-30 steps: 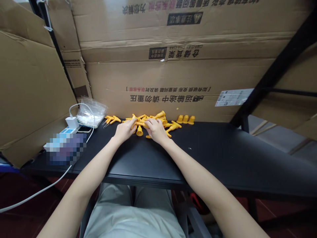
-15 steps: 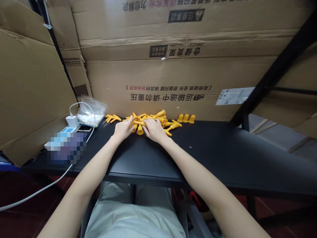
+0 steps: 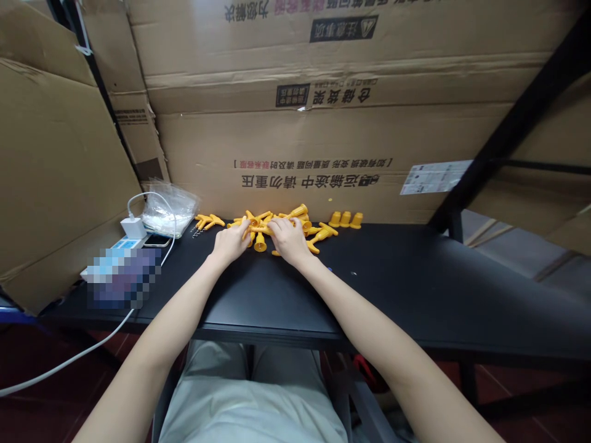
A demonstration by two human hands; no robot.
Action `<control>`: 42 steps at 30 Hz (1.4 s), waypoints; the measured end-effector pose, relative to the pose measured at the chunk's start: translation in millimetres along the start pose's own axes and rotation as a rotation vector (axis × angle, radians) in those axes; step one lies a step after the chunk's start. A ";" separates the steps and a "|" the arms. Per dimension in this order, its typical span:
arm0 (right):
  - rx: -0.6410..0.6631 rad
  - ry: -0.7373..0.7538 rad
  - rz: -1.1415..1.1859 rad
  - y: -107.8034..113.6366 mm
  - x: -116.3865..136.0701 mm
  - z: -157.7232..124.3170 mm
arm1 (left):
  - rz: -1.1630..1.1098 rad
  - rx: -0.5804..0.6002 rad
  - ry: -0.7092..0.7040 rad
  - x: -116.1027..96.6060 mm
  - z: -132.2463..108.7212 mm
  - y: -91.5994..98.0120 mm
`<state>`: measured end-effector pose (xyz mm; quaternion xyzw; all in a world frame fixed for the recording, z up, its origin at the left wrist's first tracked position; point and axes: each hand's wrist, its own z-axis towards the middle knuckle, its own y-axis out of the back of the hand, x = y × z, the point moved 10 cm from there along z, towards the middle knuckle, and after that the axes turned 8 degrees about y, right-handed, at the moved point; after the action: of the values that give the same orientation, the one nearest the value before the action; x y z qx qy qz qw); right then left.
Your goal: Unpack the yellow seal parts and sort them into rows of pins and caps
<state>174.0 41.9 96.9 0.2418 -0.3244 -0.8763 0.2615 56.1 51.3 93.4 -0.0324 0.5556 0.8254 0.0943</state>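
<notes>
A heap of yellow plastic T-shaped parts [image 3: 295, 218] lies at the back of the black table [image 3: 415, 289], against the cardboard. My left hand [image 3: 232, 242] and my right hand [image 3: 289, 239] rest side by side at the front of the heap. Together they pinch one yellow T-shaped part [image 3: 259, 231], the left hand at its left end and the right hand at its right end, its flared stem pointing down toward me. Three small yellow caps [image 3: 345, 219] stand in a row to the right of the heap.
A clear plastic bag [image 3: 170, 209] of white pieces, a white charger [image 3: 133, 226] with its cable and a phone sit at the table's left end. Two more yellow parts [image 3: 209, 220] lie by the bag. Large cardboard boxes [image 3: 323, 123] wall in the back and left; a black shelf post [image 3: 498, 135] rises on the right.
Both hands stayed at the heap; their fingers shifted slightly on the yellow part held between them.
</notes>
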 end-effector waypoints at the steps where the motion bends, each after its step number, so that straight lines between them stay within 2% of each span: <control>1: -0.001 -0.002 -0.005 0.0 -0.2 0.1 | -0.002 0.002 -0.003 -0.4 0.0 0.0; 11: 0.030 0.040 0.044 -4.0 -0.4 -1.3 | -0.011 -0.048 0.020 3.8 -0.1 5.0; 18: 0.041 0.058 0.053 -6.7 1.5 -1.7 | -0.002 -0.027 0.057 10.4 1.7 3.3; 34: -0.052 0.047 -0.026 0.5 -4.2 -1.6 | -0.002 -0.020 0.040 4.9 0.6 2.6; 42: 0.007 0.104 0.035 -10.5 -1.0 -5.7 | 0.011 -0.029 0.069 13.3 2.0 2.4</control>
<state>175.0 46.9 86.1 0.2821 -0.3175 -0.8567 0.2927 42.7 53.9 94.3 -0.0592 0.5469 0.8322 0.0698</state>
